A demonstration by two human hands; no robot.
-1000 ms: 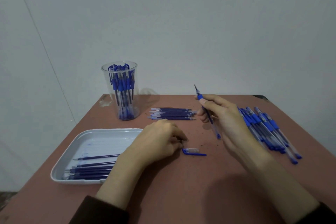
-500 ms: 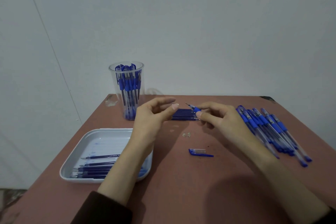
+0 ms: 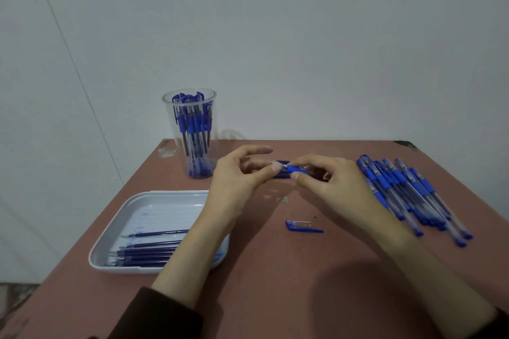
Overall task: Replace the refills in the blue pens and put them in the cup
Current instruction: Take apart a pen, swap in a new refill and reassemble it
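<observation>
Right hand (image 3: 338, 187): fingers (image 3: 296, 175) curled, thumb and forefinger pinching the blue grip of one pen (image 3: 289, 168), barrel hidden back under the palm. Left hand (image 3: 237, 181): thumb and a bent finger closed on the pen's tip end, forefinger straight and free. I read this as a twist grip, one hand anchoring and the other turning the nose off to reach the refill.

The pen is in the air between both hands, above the middle of the worktop (image 3: 275, 283). Its cap (image 3: 300, 226) lies just in front, set aside for refitting.

Fresh refills (image 3: 283, 162) lie behind the hands, mostly hidden. Tray (image 3: 165, 194) on the left holds spent refills (image 3: 148, 253). Pile of pens (image 3: 407, 192) waits on the right. Cup (image 3: 190, 132), back left, is already well stocked with pens. My judgement: partway through.
</observation>
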